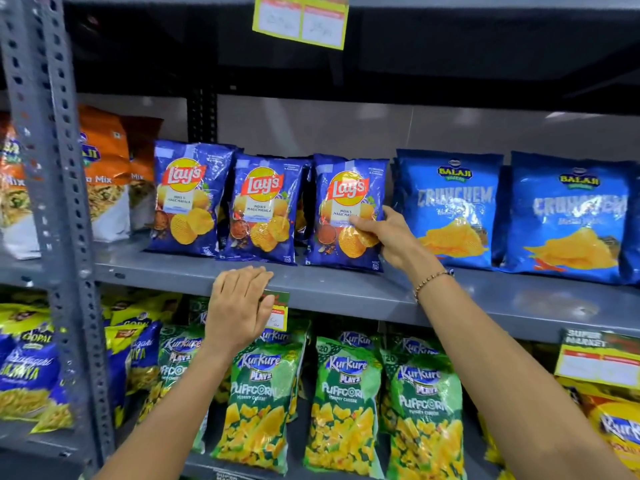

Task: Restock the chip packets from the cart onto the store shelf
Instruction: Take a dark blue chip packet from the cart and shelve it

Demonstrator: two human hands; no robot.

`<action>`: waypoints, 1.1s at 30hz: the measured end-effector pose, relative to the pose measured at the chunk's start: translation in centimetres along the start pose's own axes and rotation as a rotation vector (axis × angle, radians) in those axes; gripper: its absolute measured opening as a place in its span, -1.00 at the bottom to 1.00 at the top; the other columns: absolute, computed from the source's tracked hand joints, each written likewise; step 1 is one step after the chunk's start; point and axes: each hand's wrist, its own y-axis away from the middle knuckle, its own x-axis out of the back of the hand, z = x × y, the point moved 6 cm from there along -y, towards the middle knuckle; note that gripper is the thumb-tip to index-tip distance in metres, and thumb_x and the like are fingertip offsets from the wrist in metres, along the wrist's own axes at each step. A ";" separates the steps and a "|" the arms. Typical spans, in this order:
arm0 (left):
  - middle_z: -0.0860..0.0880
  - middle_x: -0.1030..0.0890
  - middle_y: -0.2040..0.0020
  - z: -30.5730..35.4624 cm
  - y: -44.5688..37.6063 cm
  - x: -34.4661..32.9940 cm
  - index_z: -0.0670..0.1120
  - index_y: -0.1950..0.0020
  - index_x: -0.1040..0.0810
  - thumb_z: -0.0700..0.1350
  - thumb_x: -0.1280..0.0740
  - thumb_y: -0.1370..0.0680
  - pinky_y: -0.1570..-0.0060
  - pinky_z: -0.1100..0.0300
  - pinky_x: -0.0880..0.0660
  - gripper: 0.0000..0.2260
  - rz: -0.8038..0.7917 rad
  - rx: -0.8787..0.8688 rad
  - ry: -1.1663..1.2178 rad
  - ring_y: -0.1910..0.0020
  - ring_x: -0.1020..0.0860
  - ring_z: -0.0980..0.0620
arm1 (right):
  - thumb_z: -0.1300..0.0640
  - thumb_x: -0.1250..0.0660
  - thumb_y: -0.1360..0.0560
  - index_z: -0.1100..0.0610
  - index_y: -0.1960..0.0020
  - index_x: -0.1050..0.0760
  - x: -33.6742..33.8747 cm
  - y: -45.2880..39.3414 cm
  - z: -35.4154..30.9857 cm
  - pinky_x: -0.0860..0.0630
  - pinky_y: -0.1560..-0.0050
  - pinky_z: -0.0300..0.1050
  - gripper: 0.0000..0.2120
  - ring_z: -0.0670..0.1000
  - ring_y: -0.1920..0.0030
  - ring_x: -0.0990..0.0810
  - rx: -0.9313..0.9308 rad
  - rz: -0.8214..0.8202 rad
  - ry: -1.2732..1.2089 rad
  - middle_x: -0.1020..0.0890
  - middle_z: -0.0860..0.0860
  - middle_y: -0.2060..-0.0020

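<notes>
Three dark blue Lay's packets stand upright in a row on the grey metal shelf [346, 289]. My right hand [388, 237] grips the right edge of the rightmost Lay's packet [341, 202], thumb on its front. The middle Lay's packet [265, 209] and the left Lay's packet [188, 195] stand free, with more packets behind them. My left hand [239, 306] rests palm down on the shelf's front edge, fingers together, holding nothing. The cart is not in view.
Two light blue Balaji Crunchem packets [450, 209] stand right of the Lay's. Orange mix packets [104, 168] are at the left behind a perforated upright [59, 202]. Green Kurkure Puffcorn packets [343, 403] fill the shelf below. Yellow price tags [277, 315] hang on shelf edges.
</notes>
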 end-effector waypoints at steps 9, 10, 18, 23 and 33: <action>-0.14 -0.65 -0.04 0.0 0.2 0.0 -0.15 -0.15 -0.50 0.06 0.06 -0.61 -0.14 -0.01 -0.31 -0.57 0.022 -0.002 -0.016 -0.08 -0.44 -0.06 | 0.28 -0.48 -0.36 0.21 -0.28 -0.38 1.2 0.8 0.0 -0.61 0.23 -0.21 -0.46 -0.01 0.09 -0.65 0.009 0.051 -0.014 -0.64 0.07 -0.03; -0.14 -0.65 -0.04 0.0 0.2 0.0 -0.15 -0.15 -0.50 0.06 0.06 -0.61 -0.14 -0.01 -0.31 -0.56 0.022 -0.001 -0.018 -0.08 -0.44 -0.06 | 0.28 -0.48 -0.36 0.21 -0.29 -0.37 1.2 0.9 0.0 -0.61 0.24 -0.22 -0.46 -0.02 0.08 -0.65 0.005 0.054 -0.014 -0.64 0.07 -0.03; -0.13 -0.64 -0.05 0.1 0.2 0.2 -0.15 -0.15 -0.50 0.06 0.07 -0.62 -0.17 0.00 -0.29 -0.56 -0.028 0.023 -0.014 -0.09 -0.43 -0.05 | 0.22 -0.50 -0.35 0.19 -0.35 -0.29 1.4 1.7 0.0 -0.59 0.25 -0.19 -0.36 -0.03 0.10 -0.64 -0.024 0.070 0.023 -0.63 0.05 -0.03; -0.10 -0.64 -0.07 0.3 0.2 0.6 -0.14 -0.14 -0.53 0.08 0.10 -0.62 -0.20 0.03 -0.27 -0.51 -0.056 0.052 0.028 -0.10 -0.44 -0.03 | 0.07 -0.48 -0.38 0.13 -0.42 -0.19 3.0 2.4 0.0 -0.51 0.07 -0.08 -0.27 0.00 -0.02 -0.58 -0.018 0.117 0.158 -0.57 0.02 -0.07; -0.07 -0.63 -0.05 1.0 -0.2 1.4 -0.12 -0.08 -0.55 0.07 0.08 -0.60 -0.22 0.05 -0.26 -0.54 -0.017 0.124 0.095 -0.06 -0.53 -0.07 | 0.05 -0.41 -0.45 0.11 -0.37 -0.29 5.5 5.4 -0.3 -0.50 -0.10 0.00 -0.44 0.04 -0.15 -0.52 0.058 0.187 0.233 -0.52 0.10 -0.21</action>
